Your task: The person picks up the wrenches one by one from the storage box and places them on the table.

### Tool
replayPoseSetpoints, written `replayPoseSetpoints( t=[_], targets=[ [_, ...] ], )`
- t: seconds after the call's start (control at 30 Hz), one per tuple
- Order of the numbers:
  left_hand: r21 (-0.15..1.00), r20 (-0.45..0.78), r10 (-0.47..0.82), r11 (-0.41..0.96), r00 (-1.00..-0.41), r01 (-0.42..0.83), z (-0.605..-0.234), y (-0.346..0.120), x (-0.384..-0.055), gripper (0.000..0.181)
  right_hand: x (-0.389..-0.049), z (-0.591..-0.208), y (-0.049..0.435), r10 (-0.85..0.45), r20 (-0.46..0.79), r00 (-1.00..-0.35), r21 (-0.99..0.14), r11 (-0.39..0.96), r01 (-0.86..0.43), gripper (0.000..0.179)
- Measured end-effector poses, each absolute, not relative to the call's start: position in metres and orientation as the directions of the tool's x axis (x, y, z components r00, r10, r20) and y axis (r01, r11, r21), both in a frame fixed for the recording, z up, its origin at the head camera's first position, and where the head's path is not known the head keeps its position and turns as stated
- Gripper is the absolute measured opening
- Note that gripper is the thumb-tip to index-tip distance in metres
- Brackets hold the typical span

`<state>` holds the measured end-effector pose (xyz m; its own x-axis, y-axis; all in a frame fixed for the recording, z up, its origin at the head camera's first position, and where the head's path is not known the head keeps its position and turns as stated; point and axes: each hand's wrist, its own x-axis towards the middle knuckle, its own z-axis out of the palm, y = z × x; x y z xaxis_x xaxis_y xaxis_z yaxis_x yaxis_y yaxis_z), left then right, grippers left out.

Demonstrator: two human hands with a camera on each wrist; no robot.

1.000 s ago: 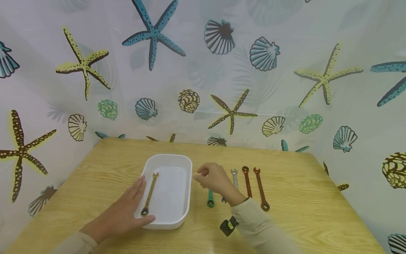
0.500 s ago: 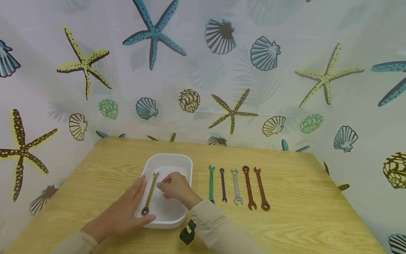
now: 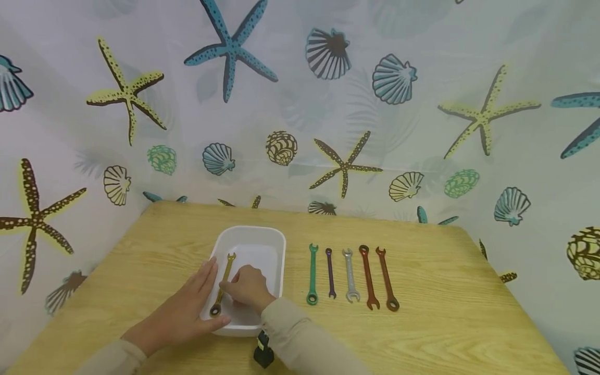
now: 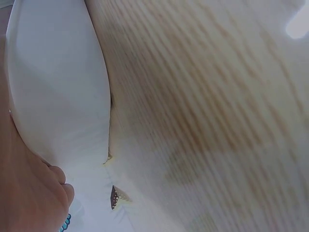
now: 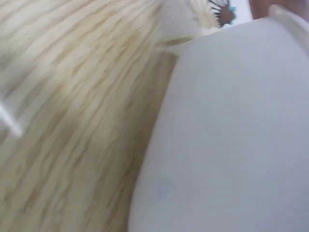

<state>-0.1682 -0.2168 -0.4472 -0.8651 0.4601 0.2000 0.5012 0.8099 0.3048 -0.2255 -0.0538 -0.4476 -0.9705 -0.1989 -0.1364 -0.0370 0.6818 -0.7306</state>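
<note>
A gold combination wrench [image 3: 229,266] lies lengthwise along the left side of a white tray [image 3: 248,235] in the head view. My right hand [image 3: 251,287] reaches into the tray, thumb and fingertips pinching the wrench's shaft around its middle. The lower ring end shows below the fingers. My left hand [image 3: 183,307] rests with straight fingers along the tray's left rim, thumb over the near corner. In the left wrist view, that hand [image 4: 34,198] lies against the tray's outer wall [image 4: 63,87]. The right wrist view shows mostly the tray's blurred wall [image 5: 231,130].
Right of the tray, a row of wrenches lies on the wooden table [image 3: 450,312]: green [image 3: 312,271], purple [image 3: 330,276], silver [image 3: 349,276], red [image 3: 368,276] and orange-red [image 3: 387,278]. A curtain [image 3: 290,114] with starfish and shells hangs behind the table.
My right hand has moved left from above the green wrench, over the tray's right rim, down to the gold wrench, and now pinches it. The left hand has stayed on the tray.
</note>
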Motion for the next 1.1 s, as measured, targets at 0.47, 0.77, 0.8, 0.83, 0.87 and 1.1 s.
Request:
replayPoseSetpoints(
  t=[0.47,0.77,0.8,0.83,0.87,1.1],
  targets=[
    [0.31,0.196,0.452,0.813,-0.87,0.492,-0.448,-0.217,-0.169,0.104,-0.229,-0.464,-0.06,-0.156,-0.098,-0.983,-0.613,0.788,-0.064,0.032],
    [0.318,0.204,0.45,0.809,-0.869,0.493,-0.451,-0.217,-0.169,0.104,-0.227,-0.462,-0.058,-0.168,-0.078,-0.983,-0.609,0.788,-0.087,0.037],
    [0.317,0.205,0.451,0.809,-0.869,0.495,-0.451,-0.217,-0.168,0.104,-0.227,-0.462,-0.058,-0.171,-0.072,-0.983,-0.604,0.792,-0.093,0.038],
    [0.316,0.205,0.452,0.809,-0.868,0.496,-0.452,-0.217,-0.168,0.103,-0.227,-0.462,-0.058,-0.169,-0.064,-0.983,-0.595,0.798,-0.098,0.039],
    [0.313,0.203,0.452,0.811,-0.869,0.495,-0.451,-0.216,-0.168,0.103,-0.227,-0.462,-0.058,-0.168,-0.058,-0.984,-0.588,0.803,-0.103,0.04],
    [0.293,0.212,0.448,0.818,-0.868,0.494,-0.449,-0.217,-0.169,0.104,-0.228,-0.456,-0.058,-0.164,-0.061,-0.985,-0.54,0.835,-0.106,0.028]
  ],
)
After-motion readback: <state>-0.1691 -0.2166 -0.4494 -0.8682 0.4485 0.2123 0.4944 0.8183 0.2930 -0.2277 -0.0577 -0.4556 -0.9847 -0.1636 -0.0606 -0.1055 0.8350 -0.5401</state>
